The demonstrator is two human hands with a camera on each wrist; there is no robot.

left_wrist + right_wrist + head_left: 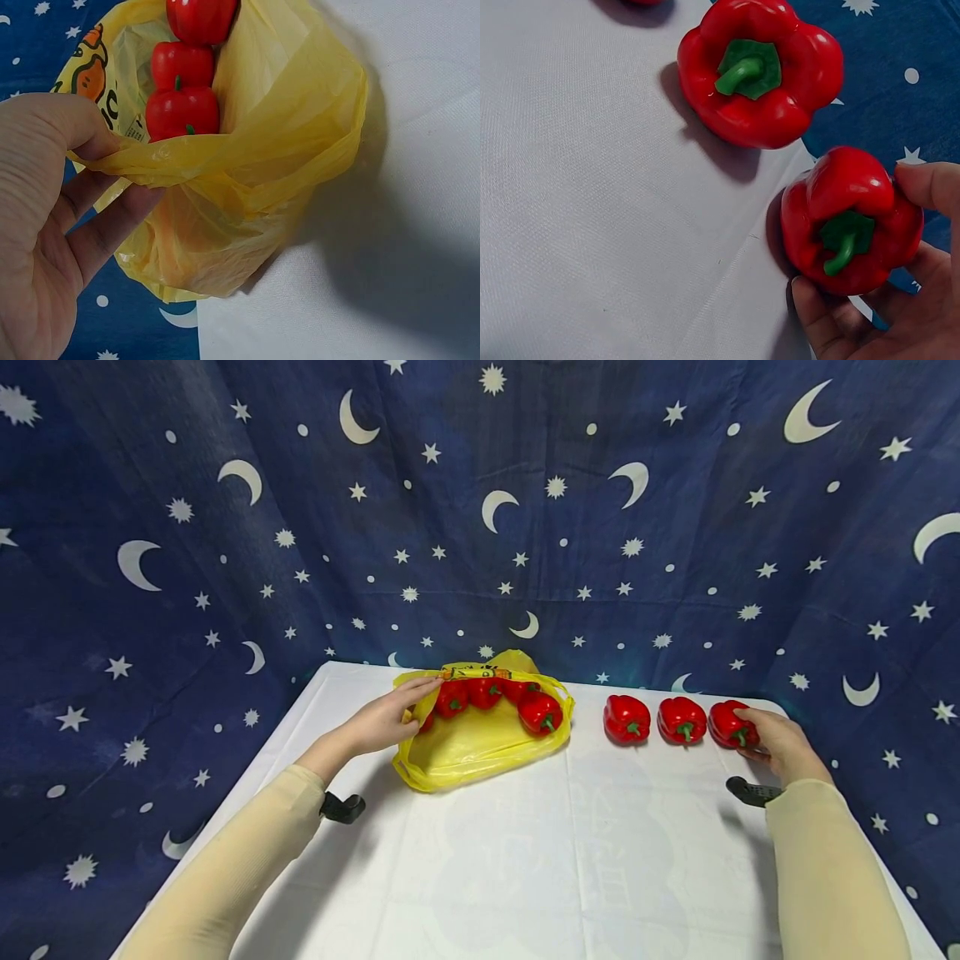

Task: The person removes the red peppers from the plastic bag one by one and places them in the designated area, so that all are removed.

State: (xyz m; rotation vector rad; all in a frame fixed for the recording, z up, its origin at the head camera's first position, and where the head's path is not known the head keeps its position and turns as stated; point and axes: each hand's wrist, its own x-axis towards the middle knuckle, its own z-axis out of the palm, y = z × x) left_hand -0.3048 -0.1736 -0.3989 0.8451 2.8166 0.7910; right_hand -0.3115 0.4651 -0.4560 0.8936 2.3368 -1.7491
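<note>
My left hand (378, 720) pinches the left rim of a yellow plastic bag (472, 752), thumb on one side and fingers on the other, as the left wrist view shows. The bag lies on its side with its mouth open toward me. Several red bell peppers (540, 712) with green stems sit inside, mostly along its back. At the table's far right, my right hand (783, 747) grips a red bell pepper (847, 217) between thumb and fingers. Its curved green stem faces the right wrist camera.
Left of the gripped one, two more red bell peppers stand in a row, one in the middle (681, 721) and one nearer the bag (627, 720). A white cloth (510, 877) covers the table. Behind it hangs a dark blue curtain (450, 568) with moons and stars.
</note>
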